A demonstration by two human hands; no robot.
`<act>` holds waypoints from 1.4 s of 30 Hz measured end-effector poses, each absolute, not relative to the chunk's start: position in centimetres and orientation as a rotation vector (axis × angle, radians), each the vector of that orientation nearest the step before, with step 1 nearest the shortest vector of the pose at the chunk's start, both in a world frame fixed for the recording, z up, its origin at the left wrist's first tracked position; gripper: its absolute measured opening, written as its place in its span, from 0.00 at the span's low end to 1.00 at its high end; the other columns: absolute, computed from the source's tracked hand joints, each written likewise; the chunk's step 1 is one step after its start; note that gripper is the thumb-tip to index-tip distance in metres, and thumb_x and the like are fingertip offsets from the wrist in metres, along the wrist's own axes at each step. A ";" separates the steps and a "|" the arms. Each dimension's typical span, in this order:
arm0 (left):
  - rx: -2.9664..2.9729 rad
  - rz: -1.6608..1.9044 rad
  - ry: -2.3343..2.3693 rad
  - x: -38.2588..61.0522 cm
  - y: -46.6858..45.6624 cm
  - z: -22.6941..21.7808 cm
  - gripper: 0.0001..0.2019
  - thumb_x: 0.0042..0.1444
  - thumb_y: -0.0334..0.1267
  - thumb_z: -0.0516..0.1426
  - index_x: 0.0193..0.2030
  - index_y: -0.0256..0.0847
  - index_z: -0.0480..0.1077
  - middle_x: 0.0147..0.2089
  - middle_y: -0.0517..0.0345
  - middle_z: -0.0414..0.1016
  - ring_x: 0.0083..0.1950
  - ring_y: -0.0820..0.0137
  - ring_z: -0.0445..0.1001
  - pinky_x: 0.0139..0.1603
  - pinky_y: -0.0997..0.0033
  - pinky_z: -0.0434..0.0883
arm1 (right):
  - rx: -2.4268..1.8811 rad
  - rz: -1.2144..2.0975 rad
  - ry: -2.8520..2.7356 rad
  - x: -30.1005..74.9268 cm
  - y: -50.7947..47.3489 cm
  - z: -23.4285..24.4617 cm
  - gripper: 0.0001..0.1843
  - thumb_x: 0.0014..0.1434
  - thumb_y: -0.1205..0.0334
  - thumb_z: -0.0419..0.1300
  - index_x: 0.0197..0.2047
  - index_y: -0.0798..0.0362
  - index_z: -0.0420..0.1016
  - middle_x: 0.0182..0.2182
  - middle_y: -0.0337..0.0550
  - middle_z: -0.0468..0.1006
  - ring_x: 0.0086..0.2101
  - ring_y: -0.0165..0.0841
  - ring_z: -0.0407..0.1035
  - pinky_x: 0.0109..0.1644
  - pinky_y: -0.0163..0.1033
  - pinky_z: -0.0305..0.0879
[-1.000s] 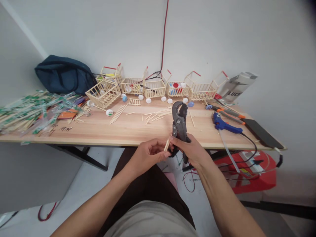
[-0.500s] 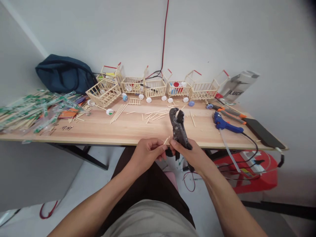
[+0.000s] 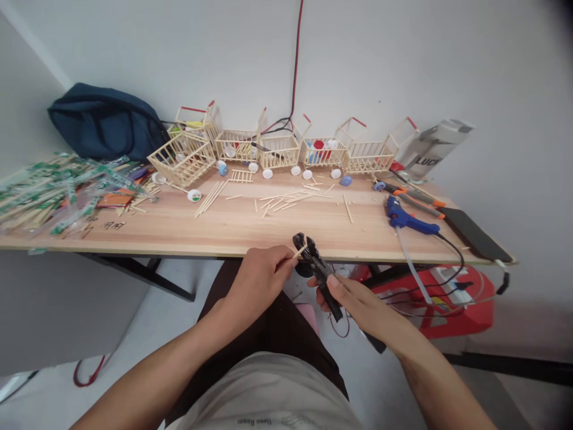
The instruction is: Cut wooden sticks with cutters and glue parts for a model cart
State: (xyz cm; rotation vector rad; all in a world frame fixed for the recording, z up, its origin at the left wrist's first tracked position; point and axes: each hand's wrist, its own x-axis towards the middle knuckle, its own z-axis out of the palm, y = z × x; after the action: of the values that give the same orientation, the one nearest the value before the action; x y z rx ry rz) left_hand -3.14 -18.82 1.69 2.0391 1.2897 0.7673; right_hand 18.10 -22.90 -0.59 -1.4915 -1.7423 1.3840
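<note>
Just off the table's front edge, my left hand (image 3: 264, 275) pinches a short thin wooden stick (image 3: 300, 251). My right hand (image 3: 351, 297) is wrapped round the handles of a black hand cutter (image 3: 319, 269), which points up and to the left. The stick's far end reaches the cutter's jaws; whether they press on it I cannot tell. Behind my hands, several cut sticks (image 3: 282, 200) lie loose on the wooden table (image 3: 224, 233). Longer sticks (image 3: 211, 199) lie side by side to their left, near a small ladder-like stick frame (image 3: 241, 176).
Several miniature stick carts (image 3: 280, 152) with bottle-cap wheels line the wall. Bagged sticks (image 3: 67, 194) and a blue bag (image 3: 110, 122) occupy the left. On the right lie a blue glue gun (image 3: 412, 221), orange-handled pliers (image 3: 418, 203) and a black slab (image 3: 474, 236). A red stool (image 3: 474, 313) stands below.
My right hand has lowered and tilted the cutter leftward, bringing its jaws to the stick. The right fingers have left the stick, which my left hand still pinches.
</note>
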 end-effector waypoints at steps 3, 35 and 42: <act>2.179 0.712 1.325 -3.1 -19.0 1.6 0.14 0.63 0.38 0.50 0.29 0.38 0.70 0.26 0.59 0.74 0.28 0.73 0.70 0.31 0.75 0.59 | -1.506 1.378 -1.755 17.8 -22.8 -0.6 0.28 0.61 0.36 0.46 0.31 0.51 0.70 0.28 0.42 0.74 0.31 0.34 0.67 0.34 0.38 0.62; 2.818 0.145 1.408 -0.9 -21.4 3.2 0.11 0.51 0.18 0.48 0.31 0.35 0.67 0.29 0.50 0.72 0.36 0.61 0.73 0.37 0.63 0.72 | -1.772 0.887 -1.906 16.5 -24.9 -2.1 0.28 0.64 0.39 0.43 0.24 0.51 0.63 0.16 0.37 0.65 0.20 0.31 0.60 0.25 0.35 0.49; 2.886 0.190 1.373 -0.7 -21.7 2.3 0.10 0.50 0.19 0.49 0.31 0.34 0.66 0.28 0.51 0.70 0.34 0.61 0.72 0.34 0.63 0.72 | -1.773 0.815 -1.886 16.4 -25.3 -2.7 0.28 0.64 0.41 0.43 0.23 0.52 0.65 0.15 0.38 0.68 0.19 0.30 0.63 0.24 0.34 0.51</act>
State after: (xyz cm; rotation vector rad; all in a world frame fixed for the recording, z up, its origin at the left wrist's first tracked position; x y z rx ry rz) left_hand -0.65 -21.66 2.27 2.8863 1.3733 0.1905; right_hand 16.45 -25.32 -2.69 -1.7732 -1.8856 0.8151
